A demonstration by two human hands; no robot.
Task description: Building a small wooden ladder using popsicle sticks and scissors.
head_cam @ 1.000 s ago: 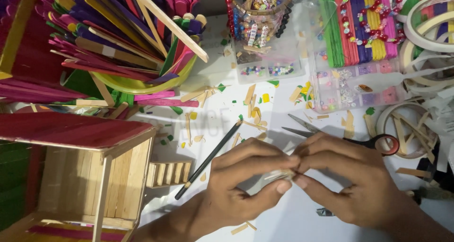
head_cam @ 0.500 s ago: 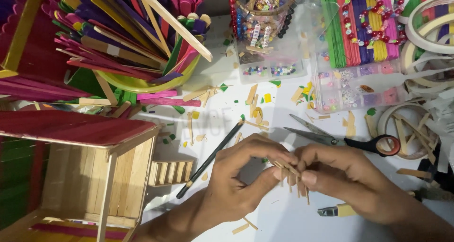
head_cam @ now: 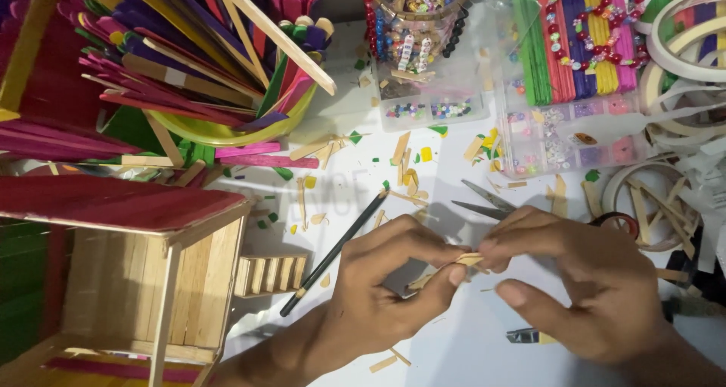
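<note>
My left hand [head_cam: 386,285] and my right hand [head_cam: 578,281] meet over the white table, both pinching a small bundle of thin wooden stick pieces [head_cam: 446,270] between their fingertips. The pieces lie roughly level, tilted a little down to the left. A black pencil [head_cam: 333,254] lies diagonally just left of my left hand. Open scissors [head_cam: 491,203] rest right behind my right hand, their handles hidden by it.
A wooden stick house [head_cam: 136,281] with a red roof stands at lower left, small steps [head_cam: 268,275] beside it. A yellow bowl of coloured sticks [head_cam: 189,62] sits behind. Bead boxes [head_cam: 560,137], a bead jar [head_cam: 416,24], tape rolls [head_cam: 681,46] and wood scraps crowd the back and right.
The stick pieces, held upright half a second ago, are now turned level between my fingertips. My hands stay together in the same spot.
</note>
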